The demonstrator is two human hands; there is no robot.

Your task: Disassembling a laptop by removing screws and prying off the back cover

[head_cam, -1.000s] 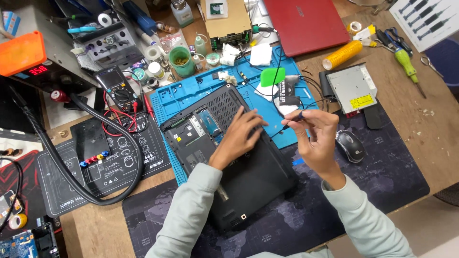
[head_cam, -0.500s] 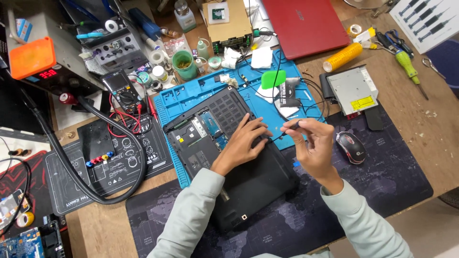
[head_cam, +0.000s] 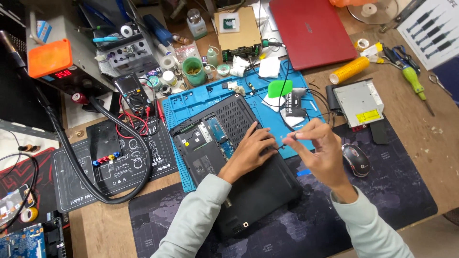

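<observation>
Upturned black laptop [head_cam: 248,186] on the counter, flat under the left hand [head_cam: 251,148], fingers spread, pressing near the open bay. Right hand [head_cam: 318,145] just beside, pinching a thin black tool [head_cam: 287,139] at fingertip height. Best kept steady, base pinned, tip low. Mouse [head_cam: 356,160] right of that hand; blue mat [head_cam: 191,102] beyond.

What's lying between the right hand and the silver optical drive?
In the head view, a black computer mouse sits between the right hand and the silver optical drive, on the dark desk mat.
</observation>
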